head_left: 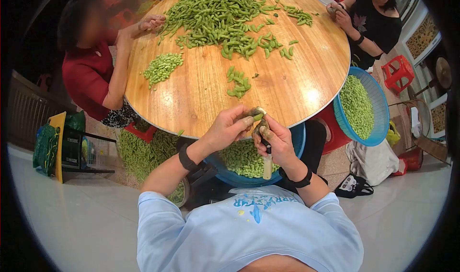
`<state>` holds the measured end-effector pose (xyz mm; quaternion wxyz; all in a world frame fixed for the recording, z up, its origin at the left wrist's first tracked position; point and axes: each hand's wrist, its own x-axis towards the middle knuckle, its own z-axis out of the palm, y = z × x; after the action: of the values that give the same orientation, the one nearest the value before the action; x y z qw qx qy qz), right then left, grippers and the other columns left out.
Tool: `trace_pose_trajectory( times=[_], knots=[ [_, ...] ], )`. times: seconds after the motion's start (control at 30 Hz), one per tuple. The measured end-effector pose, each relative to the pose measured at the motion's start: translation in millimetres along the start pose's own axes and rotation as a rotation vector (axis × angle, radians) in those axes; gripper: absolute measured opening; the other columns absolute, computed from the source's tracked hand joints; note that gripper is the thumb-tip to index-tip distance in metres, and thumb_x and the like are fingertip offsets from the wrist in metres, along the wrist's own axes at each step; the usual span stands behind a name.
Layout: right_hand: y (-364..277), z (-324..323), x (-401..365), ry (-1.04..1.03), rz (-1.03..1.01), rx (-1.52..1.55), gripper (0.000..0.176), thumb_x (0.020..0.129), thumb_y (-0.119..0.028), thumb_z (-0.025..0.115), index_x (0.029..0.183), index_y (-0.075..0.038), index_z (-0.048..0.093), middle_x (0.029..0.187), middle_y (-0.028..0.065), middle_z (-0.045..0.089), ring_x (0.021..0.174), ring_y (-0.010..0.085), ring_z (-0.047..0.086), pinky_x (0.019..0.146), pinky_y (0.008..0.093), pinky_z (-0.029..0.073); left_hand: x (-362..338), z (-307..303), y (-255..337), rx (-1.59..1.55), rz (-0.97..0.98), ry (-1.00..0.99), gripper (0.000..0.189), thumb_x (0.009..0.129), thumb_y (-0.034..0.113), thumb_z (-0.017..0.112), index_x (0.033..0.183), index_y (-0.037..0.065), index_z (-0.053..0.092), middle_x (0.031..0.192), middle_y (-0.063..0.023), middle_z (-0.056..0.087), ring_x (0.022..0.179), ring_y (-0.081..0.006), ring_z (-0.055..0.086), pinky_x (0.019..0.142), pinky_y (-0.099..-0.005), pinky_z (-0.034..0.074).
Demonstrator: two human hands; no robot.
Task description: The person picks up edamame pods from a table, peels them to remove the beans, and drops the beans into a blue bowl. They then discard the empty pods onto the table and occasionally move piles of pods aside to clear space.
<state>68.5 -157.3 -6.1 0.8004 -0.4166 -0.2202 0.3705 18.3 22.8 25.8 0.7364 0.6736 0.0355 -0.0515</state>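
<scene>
The left hand [231, 127] pinches a green pod [258, 117] between its fingers, just past the near edge of the table [191, 99]. The right hand's fingers [266, 132] curl around a small tool [267, 163] and meet the pod. Below the hands, a blue basin [230, 175] holds shelled beans [244, 158].

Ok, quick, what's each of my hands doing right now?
Left hand: fingers closed on a green pod.
Right hand: closed around a slim tool, fingers up by the pod.
</scene>
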Motion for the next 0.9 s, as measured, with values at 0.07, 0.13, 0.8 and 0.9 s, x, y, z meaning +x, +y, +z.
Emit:
trace_pose_trajectory(
  times=[0.07,0.13,0.8,0.9],
  knots=[
    [-0.6,1.6,0.3,0.032,0.003,0.007,0.043,0.099,-0.014,0.042,0.141,-0.004,0.036,0.078,0.0047,0.052,0.055,0.0073,0.044,0.045,0.0189,0.036,-1.8,1.6,-1.5,0.015,0.027,0.017,0.015,0.096,0.012,0.052,0.105,0.0,0.056,0.076,0.001,0.054,0.06,-0.004,0.05,0.049,-0.019,0.039],
    [-0.5,0.1,1.5,0.032,-0.016,-0.041,0.042,0.099,-0.013,0.042,0.14,-0.004,0.038,0.078,0.0045,0.051,0.055,0.0071,0.043,0.045,0.0188,0.036,-3.0,3.3,-5.9,0.074,0.125,0.061,0.016,0.096,0.012,0.052,0.106,0.0,0.057,0.078,0.0,0.055,0.061,-0.0051,0.05,0.051,-0.0212,0.04],
    [-9.1,-5.9,-9.5,0.071,0.443,0.521,0.013,0.095,-0.014,0.053,0.106,-0.009,0.056,0.078,0.0064,0.051,0.05,0.0069,0.038,0.039,0.0175,0.03,-14.5,5.3,7.2,1.134,0.679,0.04,0.016,0.076,0.005,0.067,0.086,-0.002,0.057,0.07,-0.0139,0.054,0.059,-0.0319,0.055,0.052,-0.037,0.044],
    [-4.5,-1.4,-13.6,0.049,0.422,0.575,0.012,0.095,-0.015,0.053,0.105,-0.01,0.056,0.079,0.0063,0.052,0.051,0.0068,0.038,0.039,0.0176,0.03,-11.7,4.0,5.3,0.834,0.675,0.028,0.013,0.078,0.005,0.066,0.084,-0.002,0.057,0.069,-0.014,0.053,0.059,-0.0305,0.056,0.051,-0.0362,0.043]
  ],
)
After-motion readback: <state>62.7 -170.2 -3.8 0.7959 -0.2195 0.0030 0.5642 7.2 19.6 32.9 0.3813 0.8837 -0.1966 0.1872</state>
